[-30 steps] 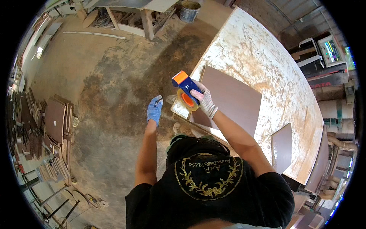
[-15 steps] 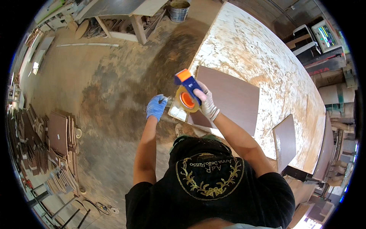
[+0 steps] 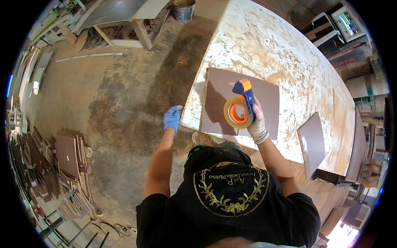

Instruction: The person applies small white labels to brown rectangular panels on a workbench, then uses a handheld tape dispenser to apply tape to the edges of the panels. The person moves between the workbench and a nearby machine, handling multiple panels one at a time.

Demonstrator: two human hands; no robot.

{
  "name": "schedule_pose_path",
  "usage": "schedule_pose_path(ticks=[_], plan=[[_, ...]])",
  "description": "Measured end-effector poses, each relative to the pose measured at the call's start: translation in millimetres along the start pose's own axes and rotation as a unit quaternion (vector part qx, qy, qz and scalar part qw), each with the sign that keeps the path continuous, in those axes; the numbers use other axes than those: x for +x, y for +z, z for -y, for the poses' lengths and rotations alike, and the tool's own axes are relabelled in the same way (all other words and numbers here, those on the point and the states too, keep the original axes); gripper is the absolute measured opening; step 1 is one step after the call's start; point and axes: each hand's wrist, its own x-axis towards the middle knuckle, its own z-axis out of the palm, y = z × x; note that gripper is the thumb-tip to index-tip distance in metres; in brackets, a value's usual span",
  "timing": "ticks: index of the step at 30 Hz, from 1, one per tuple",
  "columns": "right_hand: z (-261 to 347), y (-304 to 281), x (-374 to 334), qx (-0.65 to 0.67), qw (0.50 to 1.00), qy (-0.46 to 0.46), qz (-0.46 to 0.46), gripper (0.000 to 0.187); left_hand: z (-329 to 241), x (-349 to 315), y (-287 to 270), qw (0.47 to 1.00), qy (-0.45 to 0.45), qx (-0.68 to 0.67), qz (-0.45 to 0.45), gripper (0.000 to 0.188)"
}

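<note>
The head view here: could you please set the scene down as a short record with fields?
Setting: workshop with a dusty floor and a worn worktable
Right hand: white glove, grips a blue and orange tape dispenser with an orange roll, held over the table
Left hand: blue glove, raised beside the table's near edge, holds nothing that I can see
Under the dispenser: large brown panel lying flat on the table
Further right: smaller brown panel at the table's edge
Floor, left: stacked boards
Far end: metal bucket

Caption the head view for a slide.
Right hand holds a tape dispenser over a brown panel; gloved left hand reaches beside the workbench.
</note>
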Motion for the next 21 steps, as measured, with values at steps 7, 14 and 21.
schedule_pose_path(ticks=[7,14,21], plan=[[1.8,-15.6,-23.7,0.011,1.000,0.022,0.002,0.065,29.2,1.9,12.9,0.862,-0.244,-0.395,0.203,0.080],[6.8,-25.0,-28.4,-0.001,1.000,0.023,-0.012,0.069,-23.8,-48.9,-31.8,0.984,0.168,0.002,-0.067,0.061],[7.5,-34.8,-26.4,0.075,0.995,0.050,0.035,0.068,-140.2,-64.2,-50.9,0.972,0.144,-0.187,-0.008,0.044]])
